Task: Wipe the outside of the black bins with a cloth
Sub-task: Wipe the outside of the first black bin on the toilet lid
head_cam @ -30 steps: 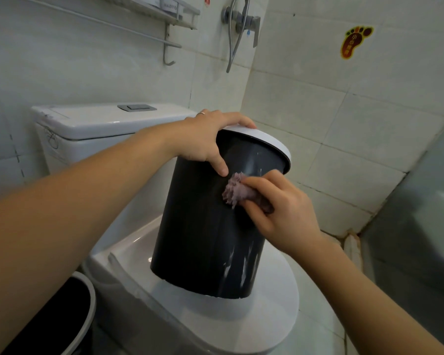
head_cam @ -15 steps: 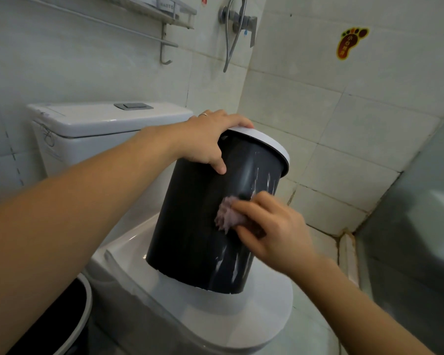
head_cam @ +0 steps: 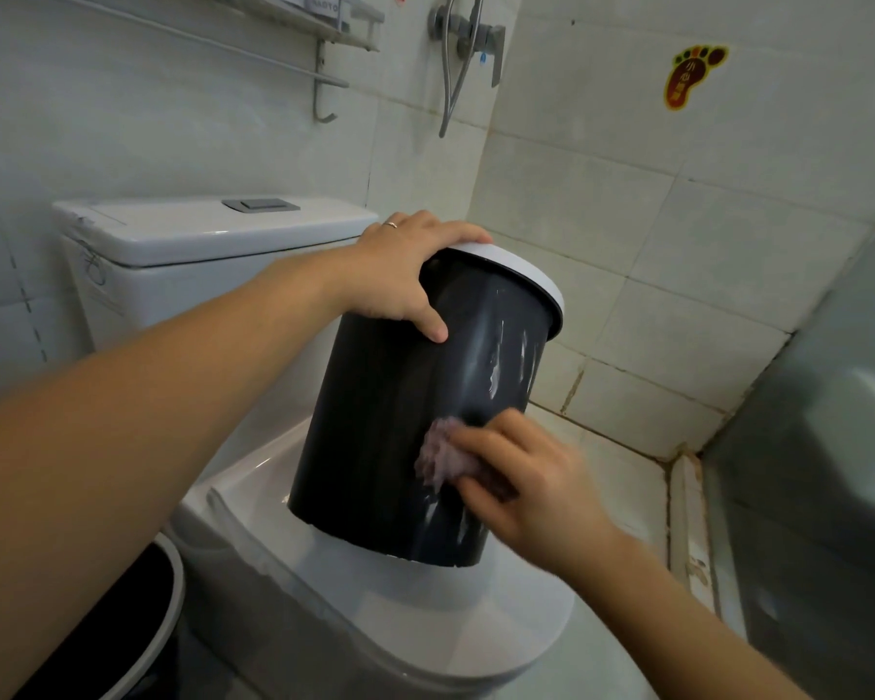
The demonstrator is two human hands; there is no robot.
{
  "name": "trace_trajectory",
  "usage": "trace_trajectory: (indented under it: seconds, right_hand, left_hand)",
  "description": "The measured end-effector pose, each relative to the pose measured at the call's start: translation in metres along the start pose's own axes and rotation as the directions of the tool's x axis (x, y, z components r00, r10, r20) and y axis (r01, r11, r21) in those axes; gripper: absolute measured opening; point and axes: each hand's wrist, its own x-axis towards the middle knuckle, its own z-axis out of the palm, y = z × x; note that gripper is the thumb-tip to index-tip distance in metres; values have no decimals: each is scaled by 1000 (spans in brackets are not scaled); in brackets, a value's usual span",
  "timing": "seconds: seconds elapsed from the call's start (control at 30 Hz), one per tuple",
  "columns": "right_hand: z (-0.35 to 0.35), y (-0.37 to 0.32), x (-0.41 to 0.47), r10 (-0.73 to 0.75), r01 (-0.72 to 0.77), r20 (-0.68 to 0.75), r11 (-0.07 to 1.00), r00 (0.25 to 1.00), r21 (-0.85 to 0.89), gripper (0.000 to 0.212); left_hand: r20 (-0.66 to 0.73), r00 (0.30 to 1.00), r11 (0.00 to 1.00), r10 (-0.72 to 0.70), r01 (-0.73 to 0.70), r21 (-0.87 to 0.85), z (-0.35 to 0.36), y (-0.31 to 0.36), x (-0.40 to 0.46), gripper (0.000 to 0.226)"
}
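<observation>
A black bin (head_cam: 375, 426) with a white rim stands tilted on the closed toilet lid (head_cam: 501, 613). My left hand (head_cam: 405, 275) grips the bin's top rim, thumb on the outer wall. My right hand (head_cam: 526, 477) presses a small pinkish cloth (head_cam: 440, 457) against the lower right side of the bin. Wet streaks shine on the wall above the cloth. A second black bin (head_cam: 122, 639) with a white rim shows partly at the bottom left on the floor.
The white toilet tank (head_cam: 198, 255) stands behind the bin. A shower hose and mixer (head_cam: 466, 37) hang on the tiled wall, with a metal shelf (head_cam: 324, 22) at the upper left. A glass partition (head_cam: 819, 472) closes the right side.
My right hand has slid the cloth down the bin's side, from near the rim to the lower part. My left hand has kept its grip on the rim.
</observation>
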Motion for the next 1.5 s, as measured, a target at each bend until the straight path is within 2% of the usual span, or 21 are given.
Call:
trace_trajectory:
  seconds: [0.07,0.13,0.27,0.33,0.57,0.63,0.83,0.9,1.03,1.1,1.3,1.37,1.5]
  right_hand:
    - [3,-3,-10,-83,83,49,997,995,2,27]
    - [2,0,-7,-100,101,42,995,994,-22,27]
    - [-3,6,13,111,-113,-72,993,991,-32,29]
    - [-1,4,14,141,-144,-72,989,987,-29,29]
    - [8,-15,-28,-96,97,97,995,991,-8,28]
    - [7,-12,-26,-111,114,91,993,990,-35,27]
    - [2,-4,0,145,-151,-113,987,983,-47,26]
    - [7,-8,-8,94,-98,-79,994,992,-42,28]
    - [13,-17,-33,-124,128,86,991,989,-33,24]
    - [12,-15,-34,-158,163,96,986,983,-45,24]
    - [8,-5,-14,112,-121,-124,991,986,-63,25]
    - [10,-9,-19,78,-82,-89,996,993,-43,25]
    - [13,-18,-37,-116,120,105,992,988,-31,23]
  left_hand:
    - [11,1000,1000,-8,8,-20,-1,-1,0,100]
    - [14,1000,999,-10,11,-30,0,-2,-1,100]
    - [-3,1000,1000,-17,17,-6,1,-3,-1,104]
    - [-2,1000,1000,-28,28,5,0,-5,-1,106]
    - [2,1000,1000,-17,17,-10,0,-4,-2,105]
    - [-4,1000,1000,-12,12,-9,0,-3,-2,104]
    - [-18,1000,1000,-14,14,19,1,-1,-3,106]
    - [-13,1000,1000,-19,19,5,0,-3,-3,106]
    - [1,1000,1000,-27,27,-16,0,-6,-2,105]
    - [-3,1000,1000,-24,24,-16,0,-7,-2,105]
    - [-15,1000,1000,-26,26,5,1,-8,-1,106]
    - [-16,999,999,-35,35,-3,1,-8,0,106]
    - [-11,999,999,-42,42,-23,1,-10,0,106]
